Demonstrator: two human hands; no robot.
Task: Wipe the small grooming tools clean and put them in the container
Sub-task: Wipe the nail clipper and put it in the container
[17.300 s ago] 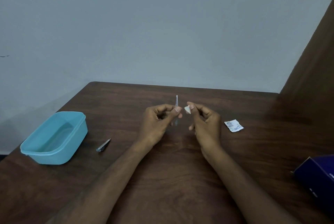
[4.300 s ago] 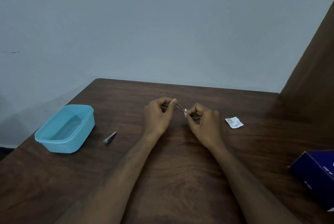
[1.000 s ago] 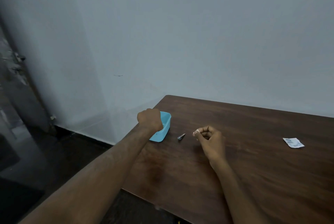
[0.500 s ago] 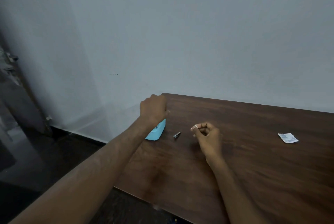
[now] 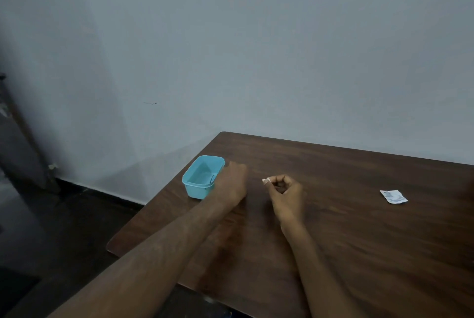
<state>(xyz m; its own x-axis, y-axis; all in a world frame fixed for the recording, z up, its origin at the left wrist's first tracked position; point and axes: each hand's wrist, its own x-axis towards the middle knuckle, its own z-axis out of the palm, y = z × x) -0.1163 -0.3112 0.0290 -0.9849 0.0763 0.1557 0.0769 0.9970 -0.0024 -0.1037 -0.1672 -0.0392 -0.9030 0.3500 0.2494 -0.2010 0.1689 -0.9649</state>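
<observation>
Holding a small white wipe [image 5: 265,181] pinched in the fingers [image 5: 269,184] of our right hand [image 5: 286,193], we judge it soft and light; the thin metal tool [image 5: 211,179] in the blue container [image 5: 191,185] looks stiff and slippery, best taken mid-length; our left hand [image 5: 232,183] rests beside the container on the table [image 5: 359,240], its fingers hidden, grip unclear; any tool beneath is concealed.

Left hand [image 5: 232,184] lay beside the blue container [image 5: 202,176] holding a thin metal tool [image 5: 211,179]; right hand [image 5: 286,193] pinched a white wipe [image 5: 265,181] above the wooden table [image 5: 359,240].
</observation>
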